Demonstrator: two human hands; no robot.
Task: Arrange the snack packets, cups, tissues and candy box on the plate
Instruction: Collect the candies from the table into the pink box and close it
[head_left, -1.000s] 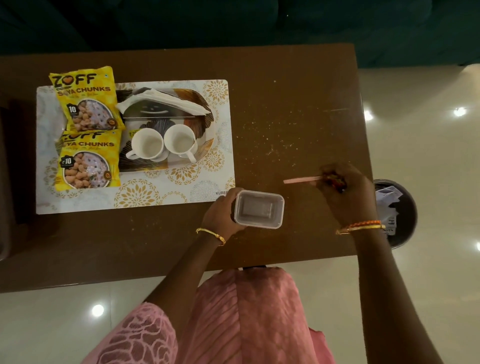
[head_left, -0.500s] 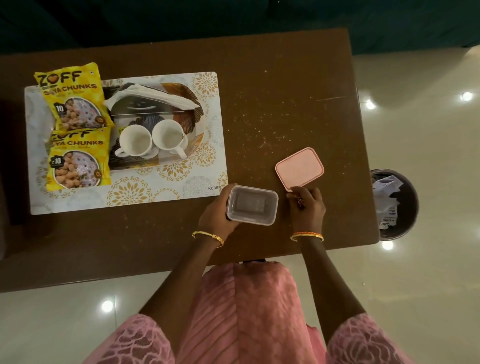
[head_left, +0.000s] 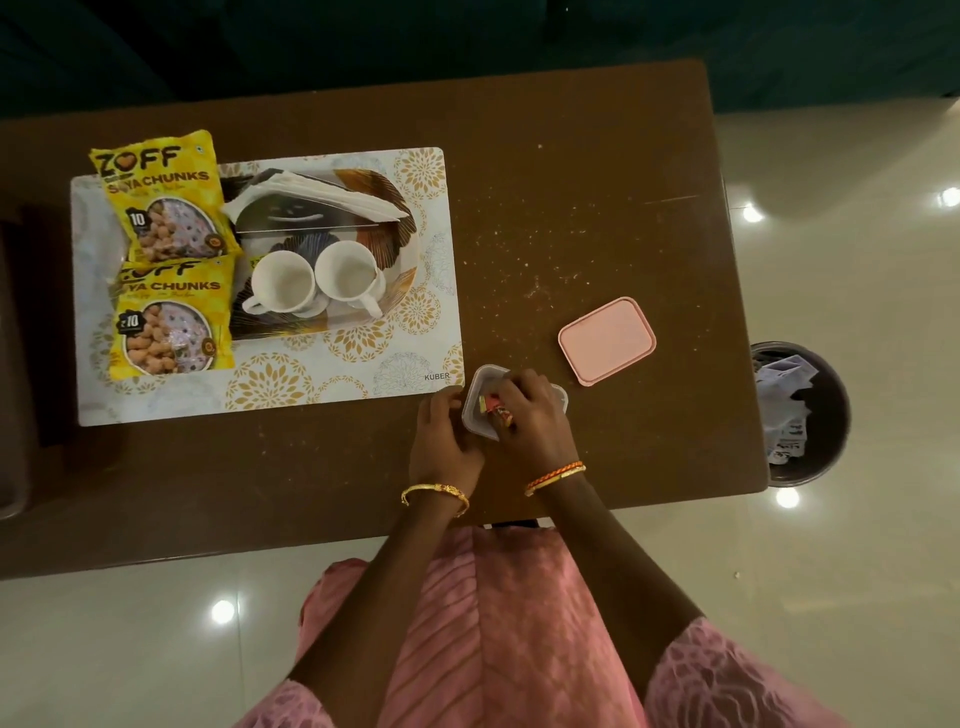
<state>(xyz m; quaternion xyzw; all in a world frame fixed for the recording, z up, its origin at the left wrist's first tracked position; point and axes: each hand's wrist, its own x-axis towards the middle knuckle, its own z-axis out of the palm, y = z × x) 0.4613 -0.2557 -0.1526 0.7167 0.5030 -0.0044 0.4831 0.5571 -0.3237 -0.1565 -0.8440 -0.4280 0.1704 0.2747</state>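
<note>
Brown table (head_left: 571, 156); candy box (head_left: 475, 413) half-hidden under both hands.

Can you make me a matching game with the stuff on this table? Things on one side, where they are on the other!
Things:
1. pink lid
2. two white cups
3. clear candy box
4. tissues

Places:
A. between the two hands, at the table's near edge
B. side by side on the plate, nearer the person
C. alone on the bare table, right of the mat
D. at the far edge of the plate

Right pairs: 1-C, 2-B, 3-A, 4-D
</note>
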